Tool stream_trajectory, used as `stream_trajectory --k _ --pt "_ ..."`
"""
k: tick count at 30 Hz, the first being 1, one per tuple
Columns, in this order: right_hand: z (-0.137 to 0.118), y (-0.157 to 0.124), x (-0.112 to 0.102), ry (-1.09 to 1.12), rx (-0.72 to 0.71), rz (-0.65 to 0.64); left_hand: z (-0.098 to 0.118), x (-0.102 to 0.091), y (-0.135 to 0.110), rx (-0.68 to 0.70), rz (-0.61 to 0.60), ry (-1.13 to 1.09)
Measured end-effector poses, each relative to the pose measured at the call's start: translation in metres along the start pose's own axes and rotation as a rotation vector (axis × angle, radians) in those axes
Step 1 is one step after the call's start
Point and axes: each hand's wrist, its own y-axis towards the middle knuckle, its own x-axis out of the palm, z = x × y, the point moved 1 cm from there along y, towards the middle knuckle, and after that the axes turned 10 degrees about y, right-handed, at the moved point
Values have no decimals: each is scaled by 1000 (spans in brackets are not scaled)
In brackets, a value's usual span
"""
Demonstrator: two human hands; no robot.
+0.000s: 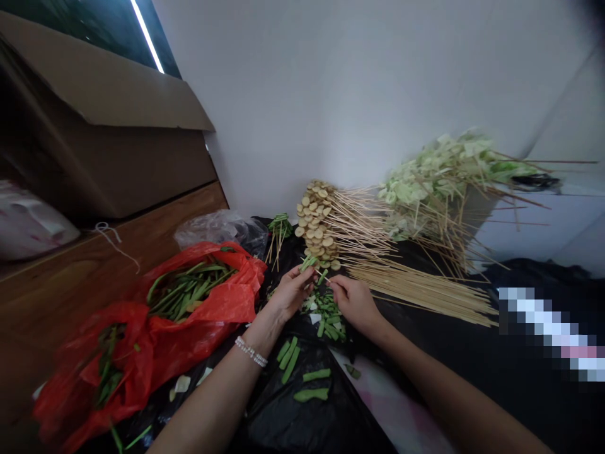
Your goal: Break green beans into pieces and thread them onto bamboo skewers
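My left hand [293, 293], with a beaded bracelet [250, 352] on its wrist, is closed on a few green bean pieces [309, 261]. A thin wooden skewer [325, 277] is pinched in my right hand [354, 301] and runs toward the left fingers. One bean piece [322, 276] sits at the skewer between the hands; whether it is pierced I cannot tell. Below them lies a pile of cut green bean pieces [331, 315] with pale scraps. Several longer bean pieces [289, 359] rest on the black plastic [283, 416] nearer to me.
Skewered potato slices [314, 214] are stacked beyond my hands, beside bean skewers [280, 226]. Bare skewers [430, 290] and skewered cabbage leaves [435, 170] lie to the right. A red bag [231, 302] of long beans stands left, near a cardboard box [132, 164]. A white wall [354, 94] closes the back.
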Motion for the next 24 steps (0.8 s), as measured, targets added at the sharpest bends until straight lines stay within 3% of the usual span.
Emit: stream_trajectory --k 20,24 --pt "0 0 0 -65 -22 5 -2 2 -1 2 -22 -46" --pt "3 -1 2 -78 -29 4 1 0 1 68 69 -84"
